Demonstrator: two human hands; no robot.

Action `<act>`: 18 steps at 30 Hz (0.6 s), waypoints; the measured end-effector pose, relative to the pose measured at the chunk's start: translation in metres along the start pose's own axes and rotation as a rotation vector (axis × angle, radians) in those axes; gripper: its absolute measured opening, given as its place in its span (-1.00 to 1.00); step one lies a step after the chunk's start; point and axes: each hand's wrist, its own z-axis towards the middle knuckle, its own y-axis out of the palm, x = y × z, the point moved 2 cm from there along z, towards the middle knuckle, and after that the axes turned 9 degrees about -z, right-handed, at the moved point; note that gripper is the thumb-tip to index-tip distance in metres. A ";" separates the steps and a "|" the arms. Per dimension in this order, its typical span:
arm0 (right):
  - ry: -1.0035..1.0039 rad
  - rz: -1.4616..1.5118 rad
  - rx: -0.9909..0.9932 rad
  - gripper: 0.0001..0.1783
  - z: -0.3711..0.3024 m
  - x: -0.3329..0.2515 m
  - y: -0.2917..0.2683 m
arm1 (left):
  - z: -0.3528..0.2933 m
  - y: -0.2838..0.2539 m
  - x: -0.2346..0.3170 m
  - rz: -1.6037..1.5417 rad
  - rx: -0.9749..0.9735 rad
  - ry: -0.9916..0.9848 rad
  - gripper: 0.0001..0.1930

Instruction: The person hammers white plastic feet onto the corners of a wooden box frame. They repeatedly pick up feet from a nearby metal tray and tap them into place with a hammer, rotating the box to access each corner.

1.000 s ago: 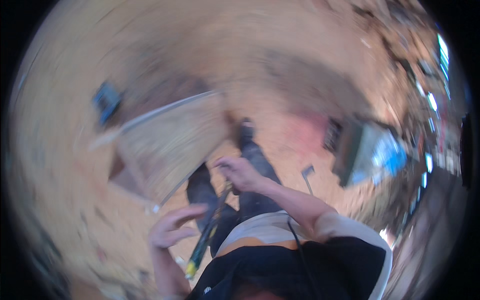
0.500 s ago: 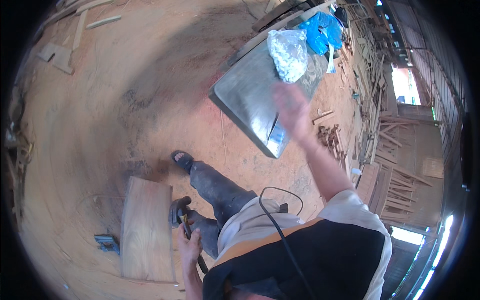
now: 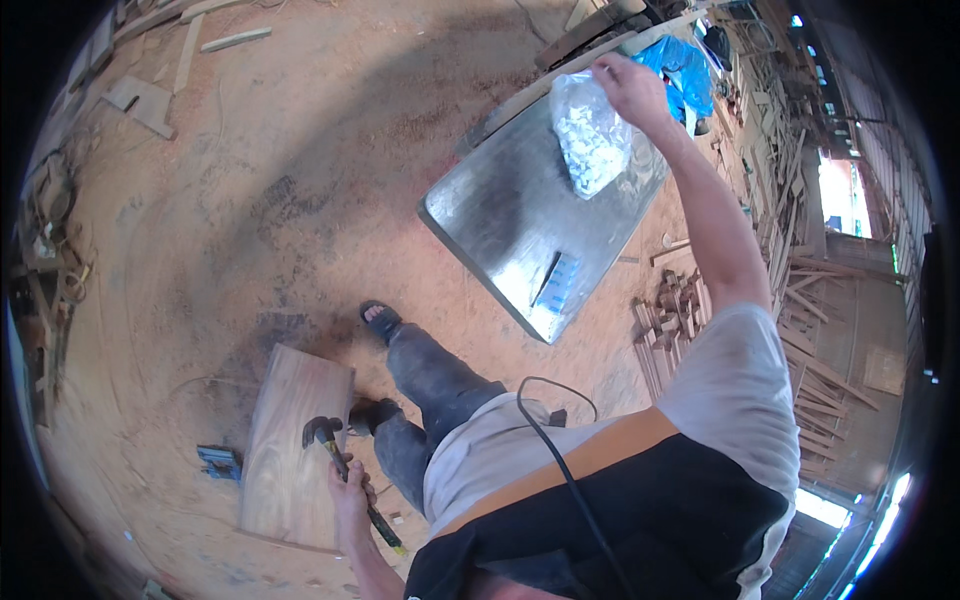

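Observation:
My left hand (image 3: 350, 490) is closed round the handle of a claw hammer (image 3: 323, 432), its dark head pointing up and away from me. Below the hammer on the ground lies a flat wooden panel (image 3: 285, 450). Stretched out far ahead, my right hand (image 3: 632, 88) has its fingers closed on the top of a clear plastic bag (image 3: 590, 140) full of small white pieces. This bag rests on the far part of a grey metal-topped table (image 3: 480, 200). Beside my right hand is a crumpled blue plastic bag (image 3: 685, 72).
A dark, thin tool and a blue-and-white strip (image 3: 558, 285) lie at the table's near corner. On the ground left of the panel sits a blue tool (image 3: 218, 462). Wood strips (image 3: 668, 325) are piled on the right; offcuts (image 3: 145, 105) lie far left.
My right hand has reached farther forward, from over the table to the clear bag's top, and taken hold there. The hammer has swung away from my foot to over the panel.

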 end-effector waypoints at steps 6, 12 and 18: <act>-0.032 -0.015 -0.417 -0.57 -0.006 0.024 0.022 | -0.015 -0.014 -0.029 -0.033 0.067 -0.010 -0.76; 0.179 0.278 -0.164 -0.48 0.007 0.055 0.042 | -0.039 -0.016 -0.047 -0.111 0.102 0.000 -0.77; 0.515 0.964 -0.473 -0.51 0.001 0.060 0.042 | -0.050 -0.012 -0.057 -0.210 0.174 -0.017 -0.78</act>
